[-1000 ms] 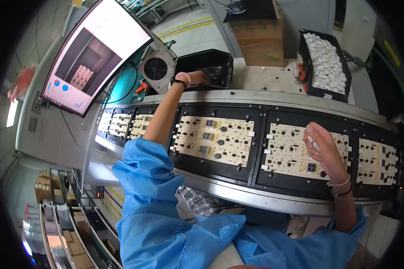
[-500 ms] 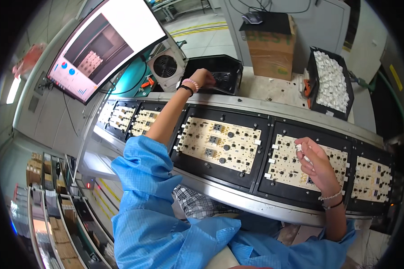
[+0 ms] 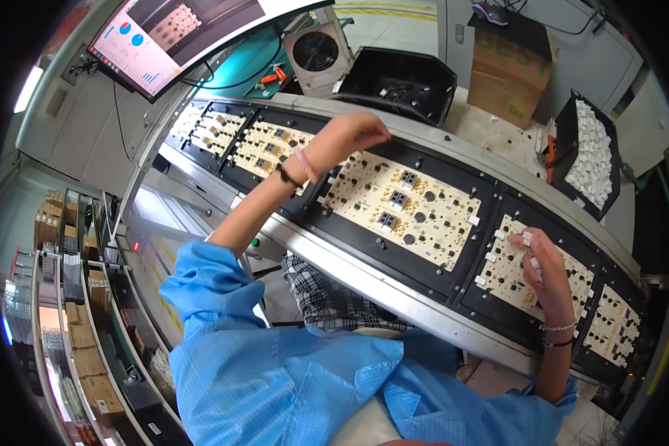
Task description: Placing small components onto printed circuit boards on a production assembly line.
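Note:
My left hand (image 3: 345, 140) hovers over the upper left corner of the middle cream circuit board (image 3: 373, 195), near the line's far rail. Its fingers are curled together, and what they hold, if anything, is hidden. Over the circuit board to the right (image 3: 507, 276), my right hand (image 3: 548, 276) is closed around small white connectors (image 3: 527, 238), one of them at the fingertips. Both boards sit in black carrier frames (image 3: 464, 286) and bear black components and white connectors along their edges.
Beyond the rail stand a black bin (image 3: 440, 73) with small black parts and a black bin of white connectors (image 3: 593, 167). A cardboard box (image 3: 504, 82), a fan unit (image 3: 316, 53) and a monitor (image 3: 145, 56) are behind. More boards lie at both ends.
My left hand has come out of the black bin, back toward me over the middle board. My right hand stays over the right board with its white connectors. The view has shifted.

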A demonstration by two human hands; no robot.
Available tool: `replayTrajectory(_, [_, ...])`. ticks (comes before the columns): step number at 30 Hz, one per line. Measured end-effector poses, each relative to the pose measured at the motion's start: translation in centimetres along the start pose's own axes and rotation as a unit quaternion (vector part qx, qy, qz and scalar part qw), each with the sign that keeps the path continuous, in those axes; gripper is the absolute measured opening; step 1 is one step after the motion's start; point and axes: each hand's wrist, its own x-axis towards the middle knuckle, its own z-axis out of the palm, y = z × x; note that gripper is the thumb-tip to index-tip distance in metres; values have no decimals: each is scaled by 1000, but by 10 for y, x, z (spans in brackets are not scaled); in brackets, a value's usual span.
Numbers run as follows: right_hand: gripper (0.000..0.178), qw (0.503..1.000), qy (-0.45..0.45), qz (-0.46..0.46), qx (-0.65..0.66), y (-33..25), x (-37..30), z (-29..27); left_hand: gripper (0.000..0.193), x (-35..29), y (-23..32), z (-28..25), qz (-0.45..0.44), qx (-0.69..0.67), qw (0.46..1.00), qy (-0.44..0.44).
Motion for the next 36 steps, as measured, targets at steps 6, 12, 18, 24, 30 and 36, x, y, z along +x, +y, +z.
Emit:
replayTrajectory(6, [28, 1000, 3, -7, -9, 4, 9, 13, 11, -47, 30, 13, -20, 20, 999, -43])
replayTrajectory(12, [28, 1000, 9, -24, -6, 1, 19, 42, 11, -51, 15, 22, 31, 102, 994, -36])
replayTrajectory(18, [26, 999, 17, -26, -25, 1, 25, 62, 9, -54, 12, 26, 44, 103, 993, -41])
replayTrajectory(24, [16, 990, 46, -1, -130, 12, 29, 58, 16, -53, 4, 22, 76, 90, 993, 13])
replayTrajectory(30, [14, 853, 90, -189, -478, 13, 30, 77, 14, -81, -15, -2, -68, -6, 992, 103])
replayTrajectory(36, [13, 813, 108, -145, -554, 16, 15, 98, 18, -80, -19, -11, -115, -95, 983, 108])
